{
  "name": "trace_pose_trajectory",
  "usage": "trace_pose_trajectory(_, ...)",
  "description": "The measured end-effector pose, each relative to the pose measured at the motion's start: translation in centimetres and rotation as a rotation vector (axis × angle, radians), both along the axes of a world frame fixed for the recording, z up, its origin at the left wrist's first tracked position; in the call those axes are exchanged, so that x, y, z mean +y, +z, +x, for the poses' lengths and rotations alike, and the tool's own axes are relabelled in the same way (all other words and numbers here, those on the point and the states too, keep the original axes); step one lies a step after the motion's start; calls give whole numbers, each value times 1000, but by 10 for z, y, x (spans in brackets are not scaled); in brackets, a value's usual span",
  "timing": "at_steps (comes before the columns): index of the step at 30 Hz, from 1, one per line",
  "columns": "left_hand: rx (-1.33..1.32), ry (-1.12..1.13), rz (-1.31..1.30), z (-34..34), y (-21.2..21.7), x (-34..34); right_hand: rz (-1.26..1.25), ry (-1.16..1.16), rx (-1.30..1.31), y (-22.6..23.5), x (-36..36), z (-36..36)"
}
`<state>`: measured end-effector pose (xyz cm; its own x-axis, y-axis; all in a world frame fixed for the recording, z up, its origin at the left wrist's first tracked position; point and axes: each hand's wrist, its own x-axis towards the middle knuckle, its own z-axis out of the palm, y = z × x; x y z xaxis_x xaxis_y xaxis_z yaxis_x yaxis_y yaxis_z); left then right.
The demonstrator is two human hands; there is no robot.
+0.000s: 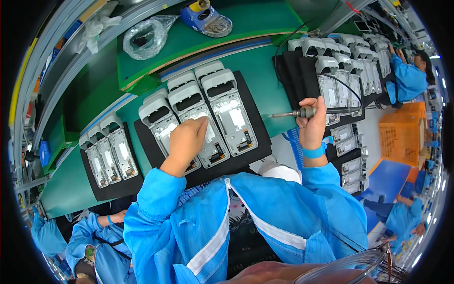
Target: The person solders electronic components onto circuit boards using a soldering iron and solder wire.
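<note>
My right hand [312, 125] grips a soldering iron [306, 112] by its handle, and the metal tip points left over the green bench. A dark cable trails from its back end. My left hand [188, 137] is closed in a pinch above the middle grey device housing [213, 142]; what its fingers hold, if anything, is hidden. Beside it on the right lies another grey housing [235, 118] with a white label and exposed circuit parts. To the left, a third housing [161, 120] is partly covered by my hand. All rest on a black mat [253, 102].
More housings [109, 151] sit on a mat at the left, and several rows [333, 90] at the right. A blue soldering iron stand [208, 21] and a bagged coil [149, 38] occupy the green shelf. Orange crates [399, 137] stand at right. Co-workers in blue sit on both sides.
</note>
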<state>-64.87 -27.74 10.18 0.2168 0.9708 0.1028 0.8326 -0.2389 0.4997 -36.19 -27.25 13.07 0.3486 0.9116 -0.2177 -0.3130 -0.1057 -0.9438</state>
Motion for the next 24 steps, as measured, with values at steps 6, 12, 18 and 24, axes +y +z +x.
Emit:
trace_pose_trajectory(6, -780, 495, -467, -48, 9, -25, -48, 157, 110, 34, -3, -14)
trace_pose_trajectory(12, -765, 675, -475, -81, 6, -65, 75, 184, 126, 47, -10, -34)
trace_pose_trajectory(18, -446, 253, -154, -48, 11, -57, 147, 134, 212, 56, -14, -37)
trace_pose_trajectory(24, 22, -26, 124, 21, 7, -18, 74, 102, 228, 48, -9, -13)
